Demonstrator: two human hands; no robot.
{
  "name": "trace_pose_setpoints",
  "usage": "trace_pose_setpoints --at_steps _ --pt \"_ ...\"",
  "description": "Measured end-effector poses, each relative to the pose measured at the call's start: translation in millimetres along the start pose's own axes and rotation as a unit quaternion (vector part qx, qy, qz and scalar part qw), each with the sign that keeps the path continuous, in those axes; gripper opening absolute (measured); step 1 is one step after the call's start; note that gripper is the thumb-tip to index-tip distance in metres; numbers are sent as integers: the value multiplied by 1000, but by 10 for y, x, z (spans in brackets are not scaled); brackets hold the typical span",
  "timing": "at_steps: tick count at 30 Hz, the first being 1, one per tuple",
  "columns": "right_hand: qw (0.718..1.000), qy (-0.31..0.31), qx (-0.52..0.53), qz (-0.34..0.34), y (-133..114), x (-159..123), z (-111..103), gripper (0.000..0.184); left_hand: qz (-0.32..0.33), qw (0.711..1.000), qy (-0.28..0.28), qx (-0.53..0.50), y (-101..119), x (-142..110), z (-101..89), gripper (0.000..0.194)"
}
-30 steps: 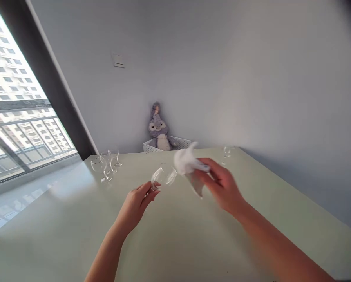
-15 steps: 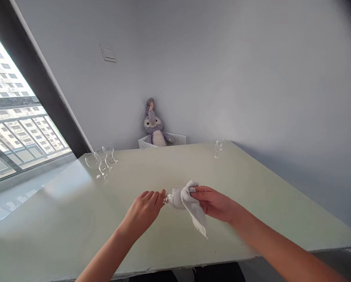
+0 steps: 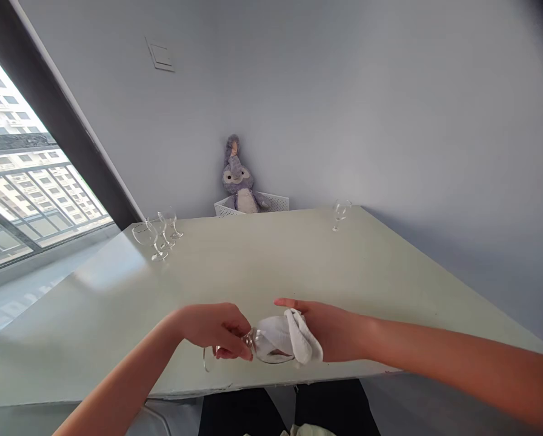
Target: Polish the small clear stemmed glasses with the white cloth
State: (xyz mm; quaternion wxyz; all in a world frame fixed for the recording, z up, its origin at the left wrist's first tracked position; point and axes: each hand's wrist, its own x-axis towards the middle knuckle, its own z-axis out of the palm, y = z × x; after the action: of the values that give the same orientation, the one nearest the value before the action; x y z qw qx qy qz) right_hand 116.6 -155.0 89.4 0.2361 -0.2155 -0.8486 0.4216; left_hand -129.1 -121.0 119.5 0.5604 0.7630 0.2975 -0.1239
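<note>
Near the table's front edge a wine glass (image 3: 271, 349) lies sideways in the air, its foot to the left and its mouth to the right. My left hand (image 3: 221, 330) is closed round the stem. White cloth (image 3: 303, 339) bunches over the rim, and some of it shows through the bowl. My right hand (image 3: 333, 330) presses the cloth at the mouth, thumb stretched out on top; its other fingers are mostly hidden by cloth and glass, and some seem to show inside the bowl.
Three wine glasses (image 3: 156, 239) stand together at the table's (image 3: 253, 260) far left. Another wine glass (image 3: 339, 215) is upright at the far right corner. Behind the table, a plush rabbit (image 3: 240, 181) sits in a white perforated basket (image 3: 278, 204). A window (image 3: 30, 175) is on the left.
The glass has come closer to me and lower. My left hand has moved from the foot to the stem. The cloth's hanging corner is gathered, with cloth now pushed into the bowl.
</note>
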Motion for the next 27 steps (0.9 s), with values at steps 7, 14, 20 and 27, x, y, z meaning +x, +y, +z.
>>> trace_pose_setpoints --at_steps 7,14,20,27 --pt "923 -70 283 250 -86 -61 -120 26 8 963 202 177 -22 190 347 30" --pt "736 205 584 275 32 -235 270 22 87 653 452 602 -166 267 606 20" --pt "574 324 704 264 -199 -328 594 6 151 597 453 645 -227 190 634 20" --pt "907 115 366 173 -254 -497 568 47 162 741 350 550 -8 40 489 8"
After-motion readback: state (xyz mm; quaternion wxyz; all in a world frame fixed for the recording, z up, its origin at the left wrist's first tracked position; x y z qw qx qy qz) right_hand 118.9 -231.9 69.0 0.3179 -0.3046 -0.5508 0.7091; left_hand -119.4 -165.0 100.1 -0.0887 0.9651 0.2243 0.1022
